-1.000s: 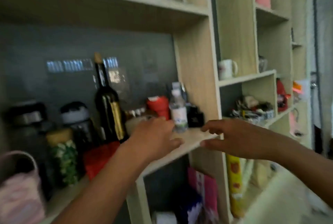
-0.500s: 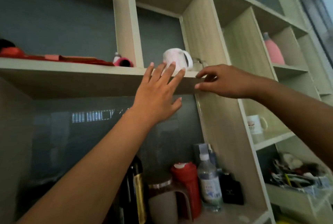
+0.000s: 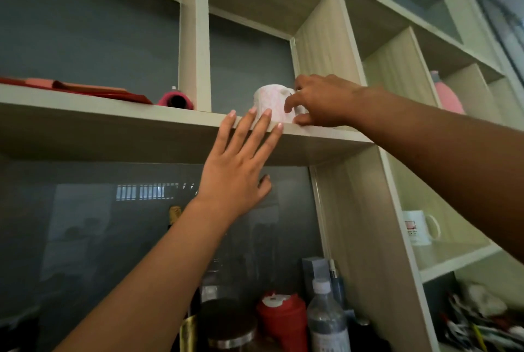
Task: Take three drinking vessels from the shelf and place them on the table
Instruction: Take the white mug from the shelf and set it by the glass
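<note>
We've got our right hand (image 3: 320,102) curled round the right side of the white, faintly pink-patterned ceramic mug (image 3: 270,102), thumb low at its base, fingers on the handle side; grip looks partly closed but we can't tell if it's firm yet. Mug sits on the pale wood shelf board (image 3: 141,124), near the front edge, just right of the upright divider. Left hand (image 3: 238,164) is flat & open, holding nothing, fingertips at the board edge just below the mug.

Risks: mug is above eye level & close to the edge, so a loose pinch could tip it off fwd; left hand may nudge it. We can't see inside the mug from below.

Other vessels: white printed mug w/ handle (image 3: 419,227), lower right of the first mug, contents unseen. Well below the board: clear plastic bottle (image 3: 326,320), red lidded canister (image 3: 283,320).
</note>
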